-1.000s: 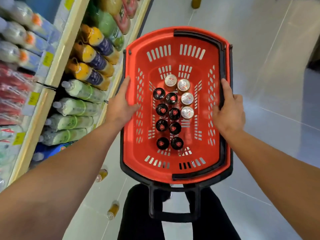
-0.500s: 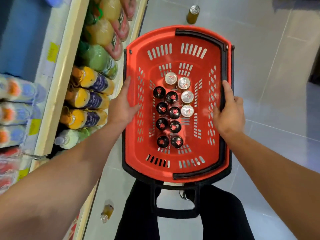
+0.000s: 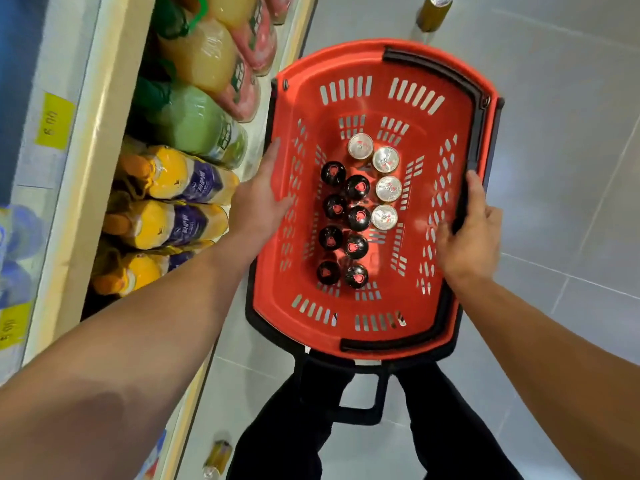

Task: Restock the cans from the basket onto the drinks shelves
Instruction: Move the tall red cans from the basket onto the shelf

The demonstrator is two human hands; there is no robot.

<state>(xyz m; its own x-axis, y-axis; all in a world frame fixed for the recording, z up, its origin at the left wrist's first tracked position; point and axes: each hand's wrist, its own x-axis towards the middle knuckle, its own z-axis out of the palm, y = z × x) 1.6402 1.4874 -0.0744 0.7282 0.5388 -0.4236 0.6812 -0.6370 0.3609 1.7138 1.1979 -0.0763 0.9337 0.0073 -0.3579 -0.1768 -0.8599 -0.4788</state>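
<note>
one red basket [image 3: 377, 64] holds twelve cans: eight black-topped cans [image 3: 357, 187] in two columns of four, and four silver-topped cans [image 3: 388, 188] beside them. two hands grip the basket, left hand [image 3: 258, 206] and right hand [image 3: 467, 237]. on the shelf [image 3: 81, 140] lie three orange-capped juice bottles [image 3: 180, 174] and one green bottle [image 3: 194, 123]. two bottles stand on the floor [image 3: 554, 133], one far [image 3: 434, 10], one near [image 3: 216, 459].

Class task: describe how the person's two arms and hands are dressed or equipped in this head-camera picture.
Both forearms are bare, with no sleeves in view. The left hand and right hand wear no gloves, and no watch, ring or bracelet shows. Below, the legs are in dark trousers.
</note>
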